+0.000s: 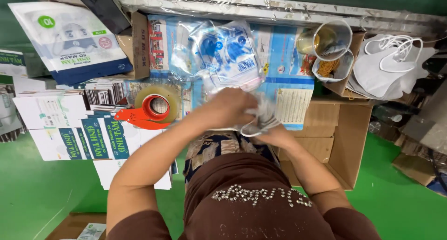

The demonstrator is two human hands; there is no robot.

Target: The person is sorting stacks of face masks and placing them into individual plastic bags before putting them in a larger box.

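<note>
My left hand (229,107) lies over a bunch of white face masks (263,115) and grips them from above. My right hand (275,136) holds the same bunch from below, fingers curled under the ear loops. Just beyond the hands lies a clear plastic packet with blue print (228,53), resting on the blue printed sheet (284,49) that covers the work surface. Both hands are close together at the middle of the view, above my lap.
A tape dispenser with an orange handle (151,110) sits left of my hands. Stacks of flat white and blue boxes (70,128) lie further left. An open cardboard box (344,137) stands to the right. Loose white masks (386,65) and plastic cups (330,42) are at back right.
</note>
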